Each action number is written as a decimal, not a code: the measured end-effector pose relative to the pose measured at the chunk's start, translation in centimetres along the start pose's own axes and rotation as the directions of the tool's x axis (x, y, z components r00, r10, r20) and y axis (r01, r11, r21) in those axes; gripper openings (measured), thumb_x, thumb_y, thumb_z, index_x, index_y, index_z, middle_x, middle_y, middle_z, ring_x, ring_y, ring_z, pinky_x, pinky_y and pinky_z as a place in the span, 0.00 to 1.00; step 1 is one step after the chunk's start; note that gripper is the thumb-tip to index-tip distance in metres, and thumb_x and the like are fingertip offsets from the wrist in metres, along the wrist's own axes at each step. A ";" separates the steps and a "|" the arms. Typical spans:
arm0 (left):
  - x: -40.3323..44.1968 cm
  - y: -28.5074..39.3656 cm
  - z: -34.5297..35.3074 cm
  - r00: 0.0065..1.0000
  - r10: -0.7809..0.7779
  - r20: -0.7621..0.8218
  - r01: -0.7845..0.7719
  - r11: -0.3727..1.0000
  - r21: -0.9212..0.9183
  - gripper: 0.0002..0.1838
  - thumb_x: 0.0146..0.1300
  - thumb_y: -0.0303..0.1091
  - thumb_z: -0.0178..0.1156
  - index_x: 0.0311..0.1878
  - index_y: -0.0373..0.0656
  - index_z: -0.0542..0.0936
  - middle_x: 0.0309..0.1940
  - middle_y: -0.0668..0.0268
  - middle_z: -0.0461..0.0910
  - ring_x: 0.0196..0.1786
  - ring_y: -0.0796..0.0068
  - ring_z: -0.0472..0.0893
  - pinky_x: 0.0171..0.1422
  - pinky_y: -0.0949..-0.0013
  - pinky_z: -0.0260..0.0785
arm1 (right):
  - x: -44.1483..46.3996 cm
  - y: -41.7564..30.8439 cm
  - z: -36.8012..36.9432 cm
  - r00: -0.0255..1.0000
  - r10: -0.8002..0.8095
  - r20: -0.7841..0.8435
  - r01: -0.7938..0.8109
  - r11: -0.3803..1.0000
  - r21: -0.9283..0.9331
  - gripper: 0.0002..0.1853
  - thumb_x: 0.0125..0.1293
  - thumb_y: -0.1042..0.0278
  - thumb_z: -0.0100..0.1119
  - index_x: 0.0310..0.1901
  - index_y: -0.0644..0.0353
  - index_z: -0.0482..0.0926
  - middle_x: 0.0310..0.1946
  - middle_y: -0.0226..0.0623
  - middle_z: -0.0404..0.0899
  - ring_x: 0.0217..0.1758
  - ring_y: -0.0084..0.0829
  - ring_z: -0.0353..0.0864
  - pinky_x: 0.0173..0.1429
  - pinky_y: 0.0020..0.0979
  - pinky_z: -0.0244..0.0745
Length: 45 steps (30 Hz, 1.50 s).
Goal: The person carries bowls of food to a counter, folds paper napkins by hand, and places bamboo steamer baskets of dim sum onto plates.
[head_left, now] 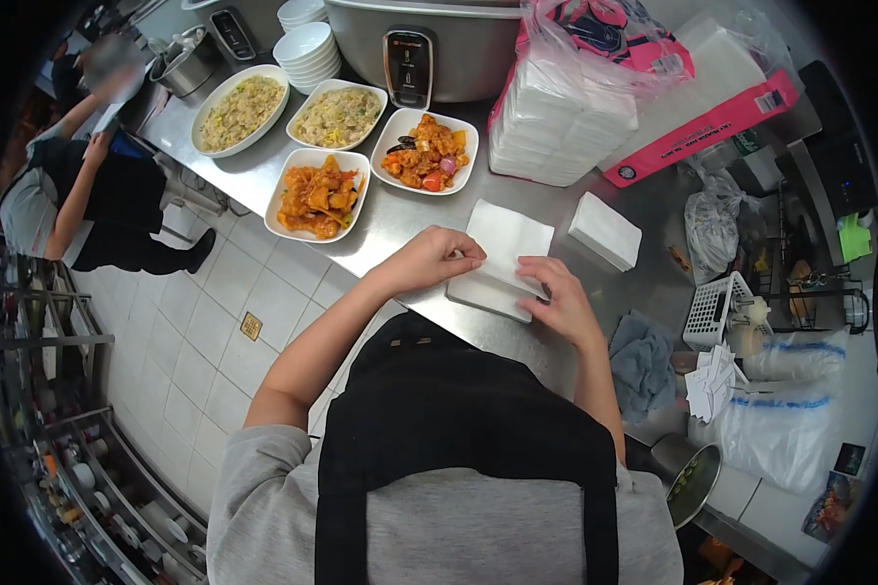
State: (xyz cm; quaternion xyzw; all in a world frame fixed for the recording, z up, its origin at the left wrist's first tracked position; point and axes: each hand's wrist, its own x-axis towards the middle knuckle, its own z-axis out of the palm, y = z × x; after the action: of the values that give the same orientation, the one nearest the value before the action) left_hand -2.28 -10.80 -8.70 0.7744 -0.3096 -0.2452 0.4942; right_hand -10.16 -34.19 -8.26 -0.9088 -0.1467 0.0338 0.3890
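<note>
A white napkin [509,237] lies unfolded partly over a stack of folded napkins [488,294] at the front edge of the steel counter [385,229]. My left hand [437,259] pinches the napkin's left edge between thumb and fingertips. On the right side, my right hand [553,292] has its fingers at the napkin's edge, with the thumb lower by the stack and a gap between them. Another pile of folded napkins [605,231] sits to the right of my hands.
Bowls of saucy food [318,195] and fried rice [241,110] stand at the left. Behind are a large cooker [429,54] and bagged napkins [561,117]. A grey cloth [641,366] lies right. Another person [93,185] stands far left.
</note>
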 end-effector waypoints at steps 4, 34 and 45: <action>-0.3 0.0 0.4 0.993 0.107 0.052 -0.100 0.988 -0.121 0.16 0.54 0.33 0.61 0.45 0.37 0.78 0.40 0.60 0.81 0.42 0.70 0.79 0.50 0.69 0.69 | -1.1 0.3 -0.3 0.997 0.065 -0.030 -0.062 0.992 0.111 0.10 0.52 0.70 0.59 0.36 0.63 0.78 0.39 0.41 0.79 0.41 0.35 0.78 0.46 0.31 0.72; 0.2 7.1 -2.9 0.834 -0.059 -0.548 -0.383 0.653 -0.654 0.08 0.59 0.26 0.58 0.42 0.36 0.77 0.35 0.66 0.81 0.37 0.84 0.78 0.43 0.80 0.69 | 9.7 -6.7 -7.6 0.946 0.067 -0.318 0.199 0.653 0.731 0.08 0.57 0.75 0.61 0.38 0.70 0.78 0.30 0.33 0.81 0.30 0.17 0.77 0.36 0.18 0.70; -3.4 7.9 -3.1 0.777 -0.092 -0.622 -0.421 0.659 -0.623 0.13 0.60 0.30 0.58 0.46 0.34 0.76 0.36 0.65 0.81 0.35 0.82 0.80 0.40 0.79 0.72 | 10.1 -9.1 -5.3 0.930 -0.081 -0.359 0.323 0.647 0.691 0.10 0.60 0.74 0.58 0.40 0.72 0.77 0.33 0.33 0.79 0.32 0.18 0.75 0.39 0.19 0.69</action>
State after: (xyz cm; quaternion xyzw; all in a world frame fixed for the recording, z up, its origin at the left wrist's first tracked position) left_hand -4.38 -8.98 -0.03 0.5107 -0.0825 -0.0384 0.8549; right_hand -1.74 -28.98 2.44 -0.6443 -0.1621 -0.0899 0.7419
